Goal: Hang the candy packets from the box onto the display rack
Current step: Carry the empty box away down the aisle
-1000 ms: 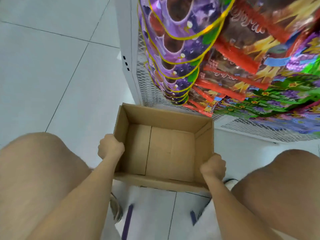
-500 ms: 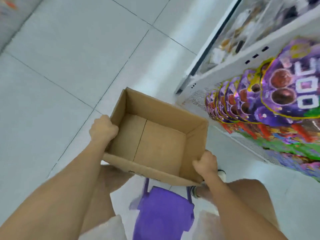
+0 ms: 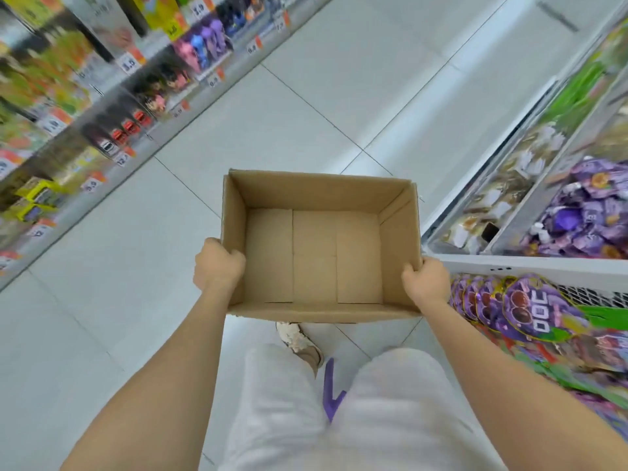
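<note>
**Q:** What does the head view show?

**A:** I am standing in a shop aisle, looking down. My left grip [image 3: 219, 266] curls over the left wall of the cardboard box [image 3: 319, 195]. My right grip [image 3: 426, 280] curls over its right wall. Together they hold it level above the floor [image 3: 272, 130]. The box is empty, with only bare cardboard inside. The candy packets [image 3: 530, 307] hang in a purple row on the display rack [image 3: 530, 268], near right, just beside my right forearm.

**Q:** What could go wrong, and where is the room?

**A:** The box's right wall sits close to the rack's white edge. Swinging right could knock it or brush packets loose. A purple object [image 3: 331, 396] shows low between my legs, and I could trip on it. Open tile lies ahead and to the left, before the stocked shelves [image 3: 85, 96].
</note>
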A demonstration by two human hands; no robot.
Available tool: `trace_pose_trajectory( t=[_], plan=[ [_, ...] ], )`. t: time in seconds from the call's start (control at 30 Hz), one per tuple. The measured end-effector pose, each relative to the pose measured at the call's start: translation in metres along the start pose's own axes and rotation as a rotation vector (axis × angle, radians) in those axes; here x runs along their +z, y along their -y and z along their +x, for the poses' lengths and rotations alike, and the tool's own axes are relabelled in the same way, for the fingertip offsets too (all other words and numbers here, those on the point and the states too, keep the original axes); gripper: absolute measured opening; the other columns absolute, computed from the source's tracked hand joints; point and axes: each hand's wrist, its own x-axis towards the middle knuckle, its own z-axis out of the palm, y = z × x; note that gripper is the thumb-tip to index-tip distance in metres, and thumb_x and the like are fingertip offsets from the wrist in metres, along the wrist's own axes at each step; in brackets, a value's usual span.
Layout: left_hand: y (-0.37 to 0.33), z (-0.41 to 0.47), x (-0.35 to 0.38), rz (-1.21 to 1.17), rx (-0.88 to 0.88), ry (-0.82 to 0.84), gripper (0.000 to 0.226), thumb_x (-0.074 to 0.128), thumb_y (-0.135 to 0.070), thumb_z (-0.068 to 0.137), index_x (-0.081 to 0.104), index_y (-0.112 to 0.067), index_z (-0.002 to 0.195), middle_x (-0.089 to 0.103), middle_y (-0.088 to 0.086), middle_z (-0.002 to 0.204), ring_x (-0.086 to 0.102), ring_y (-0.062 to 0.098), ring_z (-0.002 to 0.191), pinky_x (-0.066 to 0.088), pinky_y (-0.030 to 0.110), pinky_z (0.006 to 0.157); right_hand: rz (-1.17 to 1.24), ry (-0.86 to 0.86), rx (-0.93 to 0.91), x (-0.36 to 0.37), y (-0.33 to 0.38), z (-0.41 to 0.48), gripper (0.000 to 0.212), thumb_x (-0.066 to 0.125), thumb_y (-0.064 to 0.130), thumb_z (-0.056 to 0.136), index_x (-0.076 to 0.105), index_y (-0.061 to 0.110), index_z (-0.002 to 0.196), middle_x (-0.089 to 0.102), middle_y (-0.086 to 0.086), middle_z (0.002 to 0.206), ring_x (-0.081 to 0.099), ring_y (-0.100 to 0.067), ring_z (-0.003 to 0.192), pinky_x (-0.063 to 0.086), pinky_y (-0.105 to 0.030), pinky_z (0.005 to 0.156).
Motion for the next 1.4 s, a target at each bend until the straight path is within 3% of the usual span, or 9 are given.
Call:
trace_pose_trajectory(
  t=[0.07,0.27,0.43,0.53,0.7,0.87,0.97,1.2,1.4],
  plan=[
    [-0.031,0.001,-0.015,-0.029,0.011,0.013,0.045,0.062,-0.015,0.084,0.056,-0.013,0.129,0.067,0.012,0.116,0.065,0.040,0.103,0.055,0.043,0.082,-0.012,-0.057,-0.021,-0.026,0.019,0.009,0.015,0.063,0.028,0.094,0.068,0.016,0.086,0.069,-0.006,0.080,0.066,-0.035,0.082,0.057,-0.041,0.071],
    [-0.154,0.017,-0.019,0.013,0.137,0.082,0.054,0.062,-0.008,0.083,0.056,-0.013,0.136,0.067,0.013,0.123,0.065,0.040,0.109,0.057,0.045,0.086,-0.021,-0.194,0.103,-0.096,0.045,0.040,0.019,0.063,0.028,0.099,0.066,0.013,0.089,0.062,-0.007,0.082,0.056,-0.029,0.078,0.044,-0.034,0.067],
    [-0.297,0.057,-0.013,0.096,0.252,0.086,0.036,0.061,-0.006,0.083,0.056,-0.016,0.117,0.065,0.012,0.113,0.059,0.037,0.096,0.049,0.039,0.078,0.033,-0.251,0.234,-0.128,0.083,0.121,0.030,0.064,0.040,0.095,0.070,0.010,0.094,0.073,-0.016,0.096,0.070,-0.039,0.094,0.059,-0.043,0.077],
    [-0.392,0.088,-0.014,0.133,0.302,0.056,0.035,0.062,-0.008,0.083,0.056,-0.017,0.116,0.062,0.011,0.108,0.062,0.042,0.103,0.048,0.040,0.078,0.095,-0.238,0.259,-0.155,0.127,0.184,0.032,0.064,0.039,0.096,0.067,0.007,0.090,0.070,-0.014,0.087,0.069,-0.038,0.084,0.061,-0.047,0.072],
    [-0.555,0.128,-0.022,0.156,0.399,0.039,0.021,0.062,-0.006,0.080,0.053,-0.012,0.098,0.060,0.008,0.087,0.062,0.039,0.089,0.048,0.039,0.069,0.158,-0.248,0.229,-0.229,0.198,0.290,0.028,0.063,0.031,0.098,0.065,0.007,0.084,0.062,-0.006,0.071,0.057,-0.026,0.063,0.046,-0.032,0.055],
    [-0.706,0.175,0.000,0.144,0.467,0.063,0.042,0.063,-0.011,0.075,0.059,-0.012,0.117,0.070,0.012,0.106,0.068,0.040,0.098,0.055,0.043,0.076,0.190,-0.324,0.245,-0.298,0.257,0.406,0.024,0.063,0.030,0.095,0.064,0.009,0.081,0.065,-0.007,0.073,0.063,-0.032,0.070,0.057,-0.038,0.064],
    [-0.801,0.213,0.025,0.171,0.529,0.111,0.036,0.065,-0.010,0.078,0.059,-0.013,0.113,0.068,0.012,0.107,0.067,0.039,0.099,0.059,0.045,0.080,0.184,-0.351,0.272,-0.329,0.291,0.490,0.023,0.064,0.030,0.092,0.067,0.008,0.084,0.068,-0.009,0.075,0.063,-0.032,0.070,0.056,-0.038,0.065],
    [-1.040,0.312,0.053,0.223,0.634,0.173,0.026,0.061,-0.004,0.081,0.055,-0.016,0.104,0.068,0.010,0.100,0.066,0.036,0.091,0.049,0.038,0.065,0.242,-0.358,0.333,-0.395,0.395,0.675,0.025,0.066,0.031,0.094,0.067,0.009,0.082,0.069,-0.011,0.079,0.064,-0.036,0.078,0.046,-0.034,0.066],
    [-1.245,0.344,0.086,0.310,0.771,0.227,0.048,0.060,-0.009,0.089,0.056,-0.018,0.136,0.068,0.010,0.120,0.065,0.039,0.109,0.057,0.045,0.084,0.259,-0.393,0.485,-0.467,0.459,0.797,0.022,0.067,0.030,0.095,0.067,0.010,0.087,0.066,-0.013,0.083,0.067,-0.039,0.091,0.044,-0.035,0.070]
  ],
)
